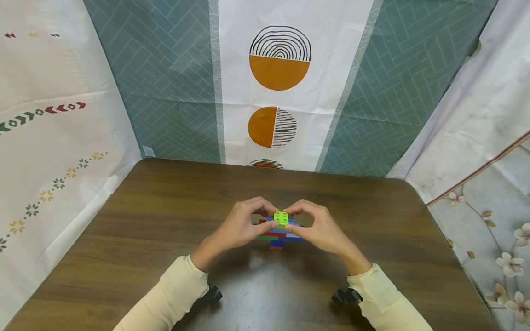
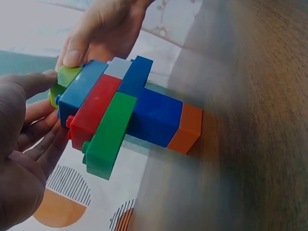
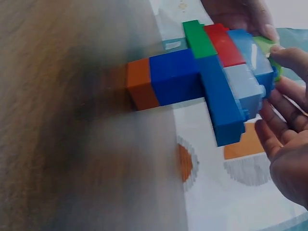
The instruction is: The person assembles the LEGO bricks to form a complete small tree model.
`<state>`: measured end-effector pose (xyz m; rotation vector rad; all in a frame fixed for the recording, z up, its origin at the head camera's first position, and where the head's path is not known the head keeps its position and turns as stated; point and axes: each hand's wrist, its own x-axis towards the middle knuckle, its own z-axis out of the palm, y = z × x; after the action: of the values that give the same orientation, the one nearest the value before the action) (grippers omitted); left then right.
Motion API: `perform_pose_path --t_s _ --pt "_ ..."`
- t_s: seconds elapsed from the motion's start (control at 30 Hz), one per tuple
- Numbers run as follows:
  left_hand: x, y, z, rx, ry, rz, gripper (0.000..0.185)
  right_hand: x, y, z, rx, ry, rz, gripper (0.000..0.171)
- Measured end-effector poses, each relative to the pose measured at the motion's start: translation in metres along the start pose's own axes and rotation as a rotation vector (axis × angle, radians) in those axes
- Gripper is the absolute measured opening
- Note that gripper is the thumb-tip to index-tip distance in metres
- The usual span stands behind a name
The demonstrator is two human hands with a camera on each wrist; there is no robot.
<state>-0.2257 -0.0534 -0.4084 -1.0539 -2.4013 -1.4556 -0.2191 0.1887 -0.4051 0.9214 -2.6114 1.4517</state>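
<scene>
A lime-green toy brick [image 1: 281, 218] sits on top of a stack of building bricks in the head view. From the left, my left hand [image 1: 242, 224] pinches it between thumb and fingers; my right hand [image 1: 320, 226] pinches its other side. Beneath it lie a blue brick [image 2: 84, 87], then a red brick [image 2: 96, 113] beside a pale grey-blue brick [image 3: 243, 87]. Lower comes a green brick [image 2: 110, 137] next to a long blue brick [image 3: 221, 103]. A narrow column of blue bricks [image 3: 175, 77] stands on an orange brick [image 3: 142, 84] at the base.
The stack stands upright on a dark brown wooden table [image 1: 186, 202]. A patterned cloth [image 1: 178, 82] hangs behind the table's far edge, with white printed cloths at the left and right sides. Both forearms have cream sleeves [image 1: 165, 294], with dark wrist devices [image 1: 347, 296] under them.
</scene>
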Motion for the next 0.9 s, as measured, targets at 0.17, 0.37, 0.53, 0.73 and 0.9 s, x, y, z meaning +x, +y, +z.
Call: perform_pose_path --t_s 0.17,0.37,0.53,0.73,0.9 --pt "0.0 0.0 0.001 -0.001 -0.002 -0.014 0.023 0.0 0.003 0.002 0.017 0.029 -0.017 0.028" --pt "-0.002 -0.001 0.004 0.004 0.01 -0.026 0.025 -0.004 0.006 0.006 0.017 0.05 0.004 0.03" --pt "0.002 -0.004 0.006 -0.016 0.054 -0.044 0.028 -0.001 0.01 0.006 0.028 0.09 0.028 0.032" --pt "0.009 -0.009 0.009 -0.002 0.117 -0.098 0.032 0.005 0.017 0.007 0.017 0.157 0.037 0.038" --pt "0.012 -0.014 0.011 0.01 0.137 -0.123 0.035 0.008 0.023 0.012 0.064 0.245 0.059 0.038"
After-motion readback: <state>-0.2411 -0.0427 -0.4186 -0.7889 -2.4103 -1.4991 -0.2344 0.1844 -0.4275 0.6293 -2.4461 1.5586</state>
